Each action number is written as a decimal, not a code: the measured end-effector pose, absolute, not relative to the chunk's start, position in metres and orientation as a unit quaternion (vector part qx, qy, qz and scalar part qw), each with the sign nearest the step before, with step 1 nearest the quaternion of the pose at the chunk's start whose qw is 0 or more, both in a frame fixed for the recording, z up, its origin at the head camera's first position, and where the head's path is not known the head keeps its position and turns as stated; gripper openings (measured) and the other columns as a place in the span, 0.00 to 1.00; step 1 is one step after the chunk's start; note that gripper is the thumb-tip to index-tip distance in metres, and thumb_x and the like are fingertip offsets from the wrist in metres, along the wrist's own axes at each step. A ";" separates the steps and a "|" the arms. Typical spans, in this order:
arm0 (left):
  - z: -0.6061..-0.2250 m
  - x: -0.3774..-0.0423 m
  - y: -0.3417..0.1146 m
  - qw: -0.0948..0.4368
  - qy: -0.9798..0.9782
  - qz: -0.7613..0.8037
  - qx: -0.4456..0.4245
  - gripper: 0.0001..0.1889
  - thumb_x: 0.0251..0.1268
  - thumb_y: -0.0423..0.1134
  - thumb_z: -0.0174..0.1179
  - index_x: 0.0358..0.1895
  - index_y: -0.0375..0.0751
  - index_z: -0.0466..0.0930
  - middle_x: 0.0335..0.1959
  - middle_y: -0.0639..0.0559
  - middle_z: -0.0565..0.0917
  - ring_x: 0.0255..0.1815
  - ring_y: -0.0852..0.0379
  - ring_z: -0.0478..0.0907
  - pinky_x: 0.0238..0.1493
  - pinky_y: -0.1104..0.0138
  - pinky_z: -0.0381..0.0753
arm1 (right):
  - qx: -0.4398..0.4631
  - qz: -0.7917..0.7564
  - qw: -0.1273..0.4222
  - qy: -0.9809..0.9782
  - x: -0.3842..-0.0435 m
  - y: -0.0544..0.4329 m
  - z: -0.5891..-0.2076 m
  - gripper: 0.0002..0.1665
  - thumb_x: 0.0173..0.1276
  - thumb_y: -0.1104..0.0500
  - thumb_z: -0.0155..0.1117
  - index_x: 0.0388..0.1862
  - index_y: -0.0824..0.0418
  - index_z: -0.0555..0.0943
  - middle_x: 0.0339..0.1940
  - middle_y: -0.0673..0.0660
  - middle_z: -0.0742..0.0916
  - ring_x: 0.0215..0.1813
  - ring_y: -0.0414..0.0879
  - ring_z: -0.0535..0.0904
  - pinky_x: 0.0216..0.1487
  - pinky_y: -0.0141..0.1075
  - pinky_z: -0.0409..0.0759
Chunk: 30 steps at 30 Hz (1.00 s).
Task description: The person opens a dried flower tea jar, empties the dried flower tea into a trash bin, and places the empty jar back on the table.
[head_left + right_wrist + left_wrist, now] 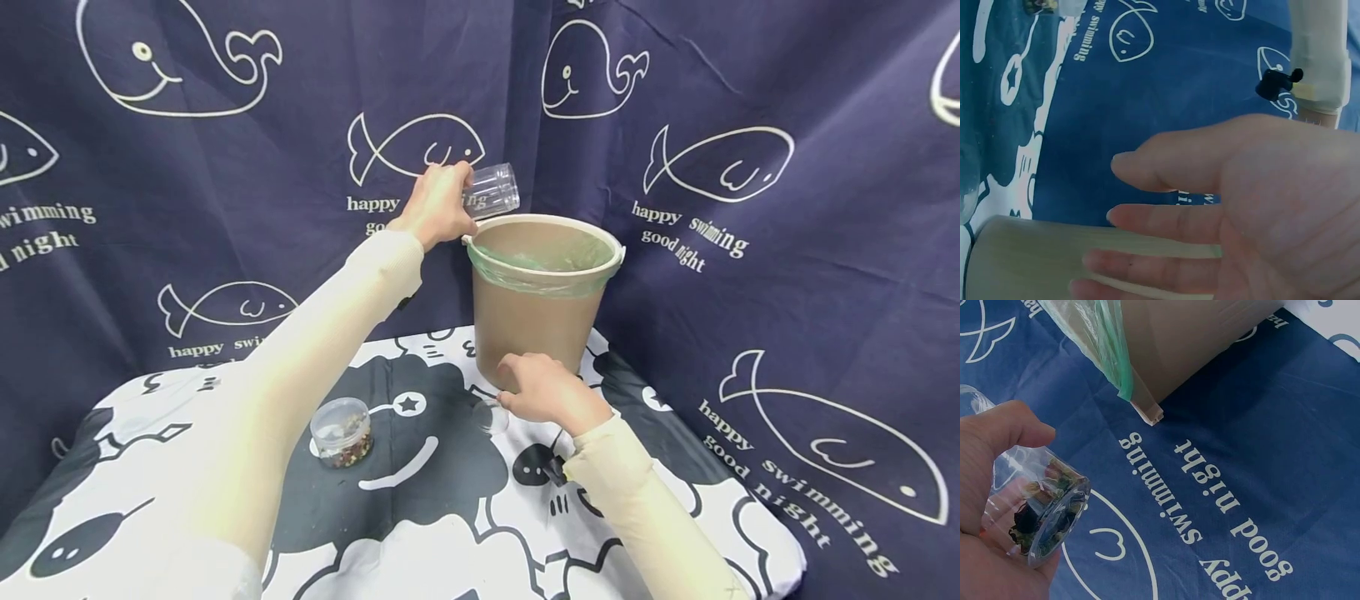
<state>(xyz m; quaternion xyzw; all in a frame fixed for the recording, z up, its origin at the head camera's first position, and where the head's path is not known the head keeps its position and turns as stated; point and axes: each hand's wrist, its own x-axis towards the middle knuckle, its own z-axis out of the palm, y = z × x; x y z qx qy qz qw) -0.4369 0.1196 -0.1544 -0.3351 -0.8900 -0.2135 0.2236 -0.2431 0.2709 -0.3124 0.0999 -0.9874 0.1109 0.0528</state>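
Note:
My left hand (441, 204) grips a clear plastic jar (495, 190), tipped on its side with its far end over the left rim of the beige bin (536, 329). In the left wrist view, dried bits (1035, 512) in dark, green and reddish tones lie at the end of the jar near my palm. My right hand (551, 392) is low in front of the bin with its fingers extended and nothing in its grasp, as the right wrist view shows. Just left of its fingertips, a clear round plastic piece (490, 418) is on the cloth.
A green plastic liner (540, 287) is folded over the bin's rim. On the left of the table, a small clear tub (341, 429) holds mixed dried bits. A black-and-white patterned cloth (420, 550) covers the table; a dark blue curtain (675, 317) hangs behind it.

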 end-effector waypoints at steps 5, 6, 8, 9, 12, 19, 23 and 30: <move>-0.159 -0.438 0.123 0.230 -0.884 -0.202 -0.352 0.34 0.41 0.36 0.79 0.57 0.38 0.77 0.51 0.45 0.84 0.55 0.42 0.74 0.62 0.53 0.72 | 0.094 0.145 0.119 -0.978 -0.237 0.276 -0.294 0.18 0.66 0.55 0.66 0.52 0.59 0.85 0.45 0.57 0.90 0.50 0.54 0.86 0.54 0.51 0.81; -0.160 -0.438 0.124 0.229 -0.884 -0.200 -0.354 0.34 0.41 0.36 0.78 0.57 0.38 0.77 0.51 0.45 0.84 0.55 0.42 0.74 0.62 0.53 0.72 | 0.093 0.150 0.136 -0.975 -0.237 0.278 -0.288 0.17 0.66 0.56 0.65 0.51 0.60 0.85 0.44 0.57 0.90 0.49 0.54 0.86 0.53 0.51 0.81; -0.161 -0.439 0.127 0.228 -0.885 -0.199 -0.354 0.33 0.41 0.35 0.78 0.56 0.38 0.77 0.50 0.45 0.84 0.54 0.43 0.74 0.61 0.54 0.73 | 0.090 0.161 0.169 -0.968 -0.234 0.282 -0.276 0.15 0.66 0.56 0.65 0.49 0.61 0.85 0.42 0.58 0.90 0.48 0.53 0.87 0.52 0.51 0.82; -0.162 -0.439 0.128 0.227 -0.885 -0.199 -0.355 0.32 0.41 0.34 0.78 0.56 0.38 0.77 0.50 0.44 0.84 0.54 0.43 0.74 0.61 0.54 0.73 | 0.087 0.164 0.181 -0.966 -0.233 0.284 -0.269 0.15 0.66 0.56 0.64 0.49 0.61 0.85 0.42 0.57 0.90 0.47 0.53 0.87 0.52 0.51 0.82; -0.162 -0.441 0.131 0.228 -0.884 -0.194 -0.358 0.31 0.41 0.32 0.77 0.55 0.37 0.78 0.51 0.44 0.85 0.54 0.43 0.75 0.62 0.54 0.73 | 0.072 0.178 0.204 -0.960 -0.228 0.291 -0.255 0.14 0.67 0.57 0.63 0.48 0.60 0.85 0.41 0.56 0.91 0.47 0.53 0.87 0.51 0.51 0.82; -0.161 -0.446 0.135 0.256 -0.878 -0.159 -0.371 0.31 0.42 0.33 0.78 0.55 0.35 0.79 0.53 0.42 0.84 0.55 0.41 0.76 0.63 0.54 0.74 | 0.051 0.195 0.207 -0.957 -0.217 0.300 -0.245 0.13 0.67 0.56 0.62 0.47 0.57 0.86 0.37 0.53 0.90 0.44 0.50 0.87 0.48 0.48 0.81; -0.166 -0.450 0.134 0.273 -0.874 -0.131 -0.379 0.28 0.44 0.35 0.79 0.52 0.35 0.80 0.49 0.40 0.81 0.53 0.40 0.76 0.61 0.52 0.74 | 0.048 0.194 0.206 -0.958 -0.214 0.302 -0.249 0.14 0.67 0.55 0.63 0.47 0.57 0.86 0.36 0.51 0.90 0.42 0.49 0.87 0.45 0.45 0.82; -0.178 -0.461 0.129 0.279 -0.875 -0.103 -0.382 0.27 0.42 0.30 0.76 0.51 0.37 0.80 0.47 0.40 0.81 0.54 0.38 0.76 0.63 0.48 0.73 | 0.057 0.195 0.204 -0.958 -0.212 0.305 -0.257 0.12 0.67 0.55 0.64 0.46 0.56 0.87 0.34 0.49 0.90 0.40 0.45 0.86 0.43 0.43 0.81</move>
